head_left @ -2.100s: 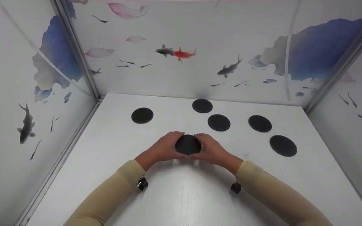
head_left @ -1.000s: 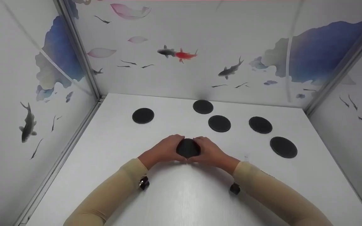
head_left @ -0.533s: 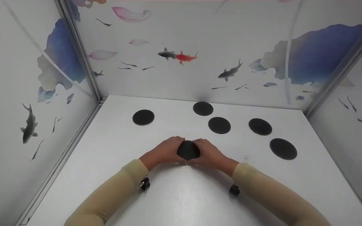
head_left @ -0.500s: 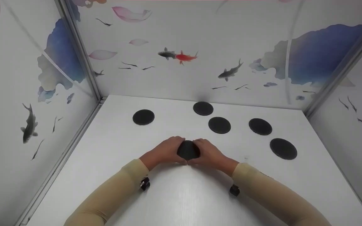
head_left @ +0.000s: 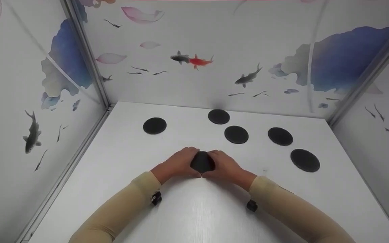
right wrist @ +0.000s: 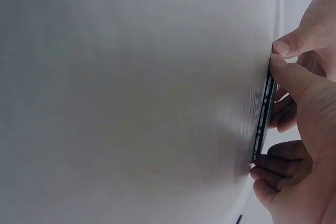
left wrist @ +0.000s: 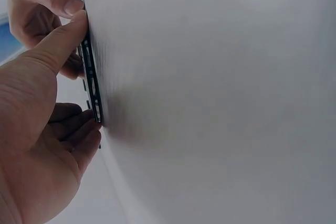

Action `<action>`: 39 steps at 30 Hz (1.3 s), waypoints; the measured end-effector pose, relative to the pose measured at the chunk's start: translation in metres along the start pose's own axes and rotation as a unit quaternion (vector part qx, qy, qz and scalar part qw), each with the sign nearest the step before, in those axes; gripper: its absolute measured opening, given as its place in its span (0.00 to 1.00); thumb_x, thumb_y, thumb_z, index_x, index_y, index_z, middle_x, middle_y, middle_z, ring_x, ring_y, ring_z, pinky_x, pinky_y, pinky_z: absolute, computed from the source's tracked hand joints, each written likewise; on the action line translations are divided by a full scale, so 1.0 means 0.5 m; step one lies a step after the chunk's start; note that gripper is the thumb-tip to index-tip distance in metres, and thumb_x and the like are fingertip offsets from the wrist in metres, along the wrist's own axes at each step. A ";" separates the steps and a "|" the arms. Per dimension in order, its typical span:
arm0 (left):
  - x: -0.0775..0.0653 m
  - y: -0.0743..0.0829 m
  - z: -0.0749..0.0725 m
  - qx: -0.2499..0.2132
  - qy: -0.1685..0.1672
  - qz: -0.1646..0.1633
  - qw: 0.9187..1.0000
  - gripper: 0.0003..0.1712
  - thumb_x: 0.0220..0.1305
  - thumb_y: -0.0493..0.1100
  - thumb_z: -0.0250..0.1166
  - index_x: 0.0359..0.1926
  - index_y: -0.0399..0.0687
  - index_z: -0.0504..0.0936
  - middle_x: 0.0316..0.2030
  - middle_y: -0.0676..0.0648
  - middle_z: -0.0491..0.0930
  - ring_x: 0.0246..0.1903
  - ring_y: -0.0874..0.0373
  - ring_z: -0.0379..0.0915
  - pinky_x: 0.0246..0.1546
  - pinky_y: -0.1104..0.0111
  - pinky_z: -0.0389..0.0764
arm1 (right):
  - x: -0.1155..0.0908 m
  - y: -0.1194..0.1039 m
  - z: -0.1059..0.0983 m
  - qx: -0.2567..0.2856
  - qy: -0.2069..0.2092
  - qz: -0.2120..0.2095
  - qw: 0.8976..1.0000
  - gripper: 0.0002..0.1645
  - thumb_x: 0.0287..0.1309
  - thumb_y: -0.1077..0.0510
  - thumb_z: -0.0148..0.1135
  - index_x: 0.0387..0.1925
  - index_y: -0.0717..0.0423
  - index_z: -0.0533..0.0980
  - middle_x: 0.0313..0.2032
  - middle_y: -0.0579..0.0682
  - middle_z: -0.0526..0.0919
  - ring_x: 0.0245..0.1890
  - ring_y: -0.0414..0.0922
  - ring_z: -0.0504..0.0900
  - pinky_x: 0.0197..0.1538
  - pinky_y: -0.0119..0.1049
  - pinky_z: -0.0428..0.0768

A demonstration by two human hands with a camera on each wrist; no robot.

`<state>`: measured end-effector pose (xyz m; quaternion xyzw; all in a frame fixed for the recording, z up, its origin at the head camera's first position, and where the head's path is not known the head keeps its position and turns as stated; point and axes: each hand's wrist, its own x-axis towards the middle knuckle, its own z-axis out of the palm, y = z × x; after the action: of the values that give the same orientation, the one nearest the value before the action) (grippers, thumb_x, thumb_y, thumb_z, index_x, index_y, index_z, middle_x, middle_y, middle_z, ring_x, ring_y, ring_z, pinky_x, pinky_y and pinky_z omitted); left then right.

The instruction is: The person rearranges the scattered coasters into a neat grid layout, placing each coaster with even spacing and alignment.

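Observation:
Both hands meet around a round black coaster (head_left: pixel 202 162) at the middle of the white table. My left hand (head_left: pixel 181 162) grips its left side and my right hand (head_left: pixel 225 164) its right side. The thumbs come together at the near edge, with the other fingers curled round the far side. Seen edge-on in the left wrist view, the coaster (left wrist: pixel 92 80) shows a dark rim with pale marks and stands close along the tabletop. The right wrist view shows the same rim of the coaster (right wrist: pixel 264 116) between thumb and fingertips.
Several more black coasters lie flat: one at back left (head_left: pixel 154 126), one near the back wall (head_left: pixel 218 116), a coaster just in front of it (head_left: pixel 236 134), and others at right (head_left: pixel 280 136). White panels printed with fish enclose the table (head_left: pixel 201 216) on three sides.
Both hands and the held coaster have shifted slightly toward the person, mostly early on; the grip looks the same. The head view has tilted a little. The other coasters have stayed in place.

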<state>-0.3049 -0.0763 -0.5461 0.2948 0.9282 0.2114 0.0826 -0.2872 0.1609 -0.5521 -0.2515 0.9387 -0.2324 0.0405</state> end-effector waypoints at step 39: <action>0.004 0.010 -0.010 0.005 -0.037 -0.025 0.999 0.67 0.60 0.64 0.84 0.86 0.39 0.58 0.80 0.39 0.65 0.77 0.48 0.66 0.77 0.55 0.70 | -0.003 0.013 -0.010 0.022 0.004 0.000 1.000 0.57 0.55 0.43 0.89 0.76 0.66 0.71 0.70 0.61 0.78 0.70 0.57 0.77 0.75 0.54 0.75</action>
<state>-0.3054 -0.0733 -0.5394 0.2796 0.9326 0.1939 0.1203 -0.2897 0.1686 -0.5507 -0.2494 0.9336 -0.2537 0.0421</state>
